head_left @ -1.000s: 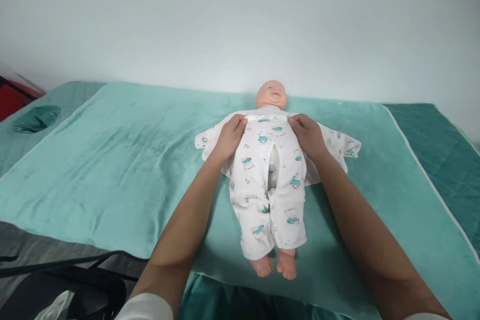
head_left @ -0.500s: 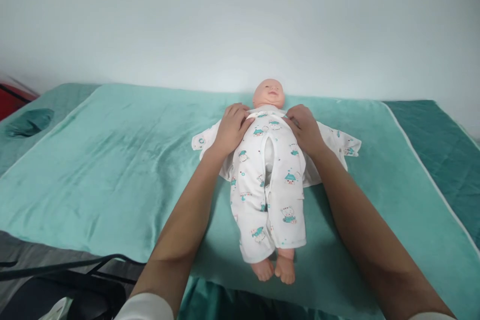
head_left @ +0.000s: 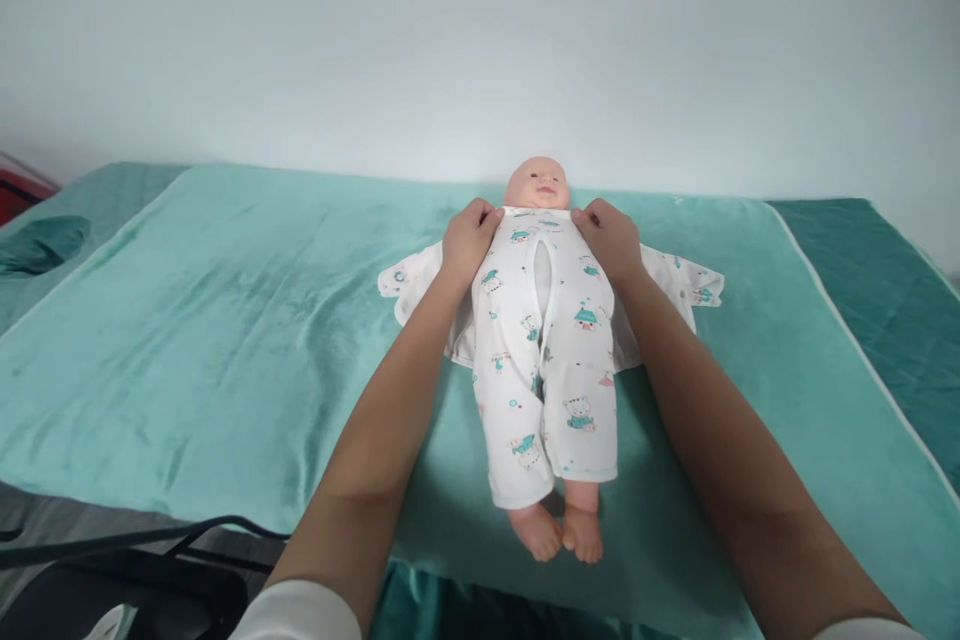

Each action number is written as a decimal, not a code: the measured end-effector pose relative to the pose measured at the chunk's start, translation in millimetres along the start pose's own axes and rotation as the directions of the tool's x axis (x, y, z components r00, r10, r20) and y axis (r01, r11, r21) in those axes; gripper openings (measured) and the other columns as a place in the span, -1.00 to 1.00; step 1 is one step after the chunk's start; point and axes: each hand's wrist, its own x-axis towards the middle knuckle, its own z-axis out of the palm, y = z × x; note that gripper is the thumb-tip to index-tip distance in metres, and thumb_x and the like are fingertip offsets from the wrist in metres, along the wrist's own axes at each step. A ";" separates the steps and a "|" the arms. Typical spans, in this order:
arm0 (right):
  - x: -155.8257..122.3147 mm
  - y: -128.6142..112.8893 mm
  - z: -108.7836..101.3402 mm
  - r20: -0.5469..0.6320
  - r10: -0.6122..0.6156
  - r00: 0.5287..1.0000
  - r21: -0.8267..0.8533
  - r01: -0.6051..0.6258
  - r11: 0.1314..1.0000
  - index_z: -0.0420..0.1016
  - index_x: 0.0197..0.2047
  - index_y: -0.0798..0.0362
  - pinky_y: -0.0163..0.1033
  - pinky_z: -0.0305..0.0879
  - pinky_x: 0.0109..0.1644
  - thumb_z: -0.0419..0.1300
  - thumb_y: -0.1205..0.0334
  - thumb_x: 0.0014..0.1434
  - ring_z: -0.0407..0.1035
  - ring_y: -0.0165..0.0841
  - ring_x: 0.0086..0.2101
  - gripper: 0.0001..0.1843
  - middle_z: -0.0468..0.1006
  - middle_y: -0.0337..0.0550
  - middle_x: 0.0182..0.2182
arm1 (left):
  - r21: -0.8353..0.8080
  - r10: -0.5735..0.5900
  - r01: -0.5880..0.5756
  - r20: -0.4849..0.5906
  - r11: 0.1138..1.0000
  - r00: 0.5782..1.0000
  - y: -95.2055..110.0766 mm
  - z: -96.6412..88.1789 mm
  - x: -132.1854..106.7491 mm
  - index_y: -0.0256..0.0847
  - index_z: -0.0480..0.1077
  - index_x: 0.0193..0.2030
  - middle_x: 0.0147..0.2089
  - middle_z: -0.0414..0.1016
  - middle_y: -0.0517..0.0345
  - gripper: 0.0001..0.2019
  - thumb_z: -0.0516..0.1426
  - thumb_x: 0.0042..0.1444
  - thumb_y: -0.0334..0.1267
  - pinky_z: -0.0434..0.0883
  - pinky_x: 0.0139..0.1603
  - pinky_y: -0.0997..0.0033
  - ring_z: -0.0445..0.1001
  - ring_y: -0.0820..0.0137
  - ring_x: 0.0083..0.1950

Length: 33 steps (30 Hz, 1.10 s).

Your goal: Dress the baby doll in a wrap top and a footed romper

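Observation:
A baby doll (head_left: pixel 537 182) lies face up, its bare feet toward me. White printed trousers (head_left: pixel 581 350) with an open slit at the crotch cover its legs and reach up to just below the chin. My left hand (head_left: pixel 470 238) is closed on the left end of the trousers' waistband. Opposite it, my right hand (head_left: pixel 609 237) pinches the waistband's right end. Beneath the doll a matching white top (head_left: pixel 679 282) is spread out, its sleeves stretched to both sides.
The doll lies on a light green velvety cover (head_left: pixel 225 320) over a bed against a white wall (head_left: pixel 480 50). Darker green fabric (head_left: pixel 870 260) shows at the right. A black chair-like object (head_left: pixel 120 590) stands at the lower left.
Both hands have pulled the waistband upward, toward the doll's chin. The trouser legs have ridden up, so more of the ankles shows, and the feet have shifted slightly right.

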 end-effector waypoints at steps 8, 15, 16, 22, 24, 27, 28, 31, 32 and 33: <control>-28.1 6.1 -12.4 0.136 -0.370 0.919 0.215 0.337 0.917 0.60 0.10 -0.06 -0.06 0.30 0.21 -0.03 0.15 0.38 0.45 -0.19 0.09 -0.58 0.62 -0.11 0.09 | 0.114 0.221 -0.247 0.197 0.962 0.955 -7.9 -9.6 -18.9 -0.11 0.54 0.16 0.17 0.60 0.04 -0.60 -0.04 0.37 -0.18 0.32 0.29 0.19 0.48 0.22 0.21; -64.9 14.2 -22.2 0.085 -0.314 0.946 0.163 0.298 0.941 0.54 0.20 -0.12 0.12 0.13 0.42 -0.02 0.09 0.38 0.29 -0.14 0.28 -0.55 0.48 -0.09 0.27 | 0.263 0.287 -0.329 0.186 0.907 0.940 -18.7 -23.4 -53.4 -0.16 0.32 0.39 0.45 0.34 -0.03 -0.51 -0.11 0.41 -0.16 0.14 0.48 0.01 0.21 0.12 0.49; -72.5 14.1 -23.4 0.040 -0.289 0.956 0.152 0.280 0.948 0.55 0.18 -0.11 0.13 0.14 0.42 0.01 0.10 0.36 0.27 -0.12 0.29 -0.57 0.47 -0.06 0.27 | 0.276 0.303 -0.349 0.198 0.895 0.932 -21.4 -25.8 -58.8 -0.18 0.27 0.43 0.49 0.28 -0.06 -0.49 -0.09 0.40 -0.16 0.11 0.50 -0.01 0.16 0.11 0.51; -96.7 7.3 -32.7 0.011 -0.031 0.999 0.142 0.029 0.989 0.56 -0.17 0.01 -0.08 0.37 -0.08 0.14 0.09 0.24 0.41 -0.19 -0.17 -0.77 0.58 -0.04 -0.17 | 0.272 0.385 -0.463 0.296 0.843 0.874 -31.5 -37.8 -76.8 -0.11 0.10 0.50 0.59 0.03 -0.12 -0.33 0.10 0.29 -0.05 -0.02 0.56 -0.12 -0.08 0.00 0.61; -94.9 6.0 -34.8 0.138 0.062 0.989 0.182 -0.087 0.979 0.50 -0.31 0.03 -0.17 0.26 -0.23 0.12 0.02 0.26 0.32 -0.29 -0.35 -0.73 0.54 -0.17 -0.39 | 0.263 0.376 -0.434 0.245 0.861 0.894 -27.4 -39.1 -79.8 -0.08 0.14 0.47 0.55 0.09 -0.11 -0.36 0.11 0.29 -0.05 0.02 0.54 -0.15 -0.05 -0.03 0.59; -90.7 5.2 -34.9 0.261 0.093 0.961 0.309 -0.174 0.935 0.41 -0.43 0.03 -0.21 0.18 -0.31 0.13 -0.08 0.27 0.27 -0.32 -0.38 -0.61 0.47 -0.23 -0.49 | 0.244 0.317 -0.330 0.089 0.912 0.944 -16.4 -38.9 -85.8 -0.07 0.26 0.35 0.40 0.31 -0.11 -0.51 0.09 0.30 -0.13 0.15 0.45 -0.13 0.18 0.00 0.44; -90.1 4.8 -34.2 0.282 0.097 0.954 0.365 -0.201 0.909 0.41 -0.43 0.03 -0.21 0.19 -0.32 0.14 -0.11 0.26 0.28 -0.32 -0.38 -0.60 0.47 -0.24 -0.49 | 0.211 0.280 -0.283 0.042 0.936 0.959 -13.0 -38.5 -88.1 -0.07 0.32 0.26 0.31 0.38 -0.09 -0.60 0.09 0.30 -0.17 0.23 0.39 -0.08 0.28 0.04 0.34; -91.2 1.7 -31.1 0.333 0.137 0.933 0.498 -0.298 0.814 0.51 -0.33 0.01 -0.19 0.28 -0.32 0.19 -0.20 0.22 0.36 -0.27 -0.36 -0.58 0.53 -0.21 -0.46 | 0.046 0.109 -0.109 0.001 0.993 0.994 -8.1 -36.8 -94.1 -0.05 0.37 0.02 0.02 0.53 0.03 -0.82 0.10 0.31 -0.18 0.43 0.15 0.08 0.45 0.16 0.06; -92.1 0.1 -30.3 0.344 0.155 0.926 0.529 -0.327 0.783 0.55 -0.28 0.00 -0.17 0.32 -0.32 0.21 -0.22 0.21 0.40 -0.24 -0.35 -0.57 0.56 -0.19 -0.44 | -0.009 0.055 -0.054 0.016 0.998 0.998 -8.3 -35.9 -95.6 -0.05 0.36 0.00 -0.03 0.55 0.06 -0.83 0.11 0.31 -0.15 0.45 0.10 0.12 0.47 0.18 0.02; -93.0 -1.6 -29.7 0.353 0.171 0.920 0.556 -0.354 0.752 0.57 -0.22 -0.01 -0.16 0.35 -0.31 0.22 -0.24 0.20 0.43 -0.23 -0.34 -0.56 0.58 -0.17 -0.42 | -0.057 0.018 -0.016 0.037 0.998 0.999 -9.1 -34.9 -96.7 -0.05 0.36 0.00 -0.04 0.57 0.07 -0.81 0.11 0.31 -0.10 0.46 0.10 0.13 0.48 0.18 0.03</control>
